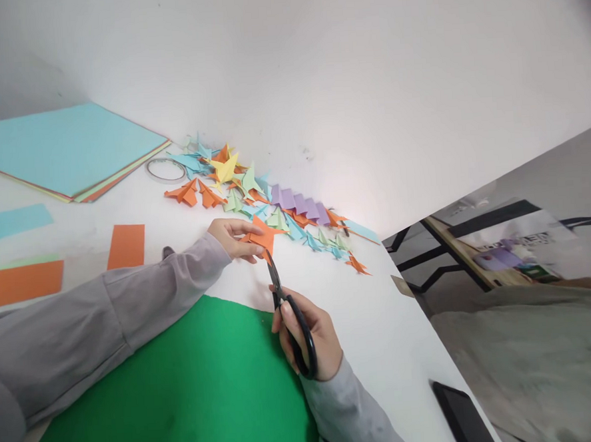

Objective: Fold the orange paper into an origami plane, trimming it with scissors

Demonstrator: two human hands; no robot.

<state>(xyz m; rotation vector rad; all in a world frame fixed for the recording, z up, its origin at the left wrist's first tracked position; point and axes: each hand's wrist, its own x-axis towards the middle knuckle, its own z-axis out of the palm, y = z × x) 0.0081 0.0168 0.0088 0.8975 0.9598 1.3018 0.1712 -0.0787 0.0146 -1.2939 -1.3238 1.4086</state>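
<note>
Pinched between the thumb and fingers of my left hand (236,238) is a folded piece of orange paper (263,239), held up over the white table. My right hand (312,333) grips black-handled scissors (301,337) with fingers through the loops. Their blades point up and away from me, and the tips meet the lower edge of the orange paper. Whether the blades are closed on the paper I cannot tell. Just beyond my hands lie many small folded paper figures in orange, yellow, green and blue, among them a yellow one (225,168).
A stack of coloured sheets (71,148) lies at the back left, beside a tape roll (148,170). Orange strips (126,245) lie at the left. A pleated purple paper (299,203) sits among the figures. Green sheet (185,388) in front; a phone (462,414) near the right edge.
</note>
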